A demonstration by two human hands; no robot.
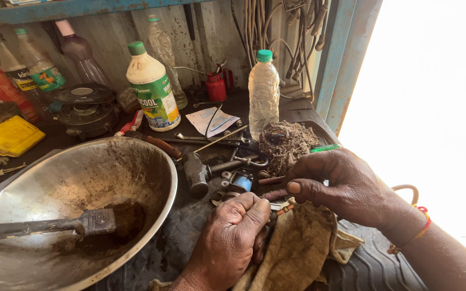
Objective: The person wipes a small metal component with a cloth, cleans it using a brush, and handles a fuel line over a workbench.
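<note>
The left hand point(233, 237) is curled into a fist near the front of the workbench point(184, 237). Its fingers are closed tight around a thin tool point(279, 211), and only the little tip pokes out to the right. I cannot tell what kind of tool it is.

The right hand point(346, 186) comes in from the right side. Its thumb and fingers pinch together on a small dark rusty part point(273, 194), holding it still so the tool tip can reach it. The part sits between the two hands, just above a dirty tan rag point(297, 248). The rag lies under the hands, likely to catch dirt and keep small bits from rolling off.

To the left is a big metal bowl point(152, 161) with dark oily stuff at the bottom. A paint brush point(90, 221) rests in it, bristles down in the wet part.

A hammer point(196, 172) lies just past the hands, close enough to grab. A clump of brown fibers point(287, 143) sits behind the right hand. Farther back stand a clear water bottle point(263, 91) and a white bottle with a green cap point(152, 89), kept away from the messy spot.
</note>
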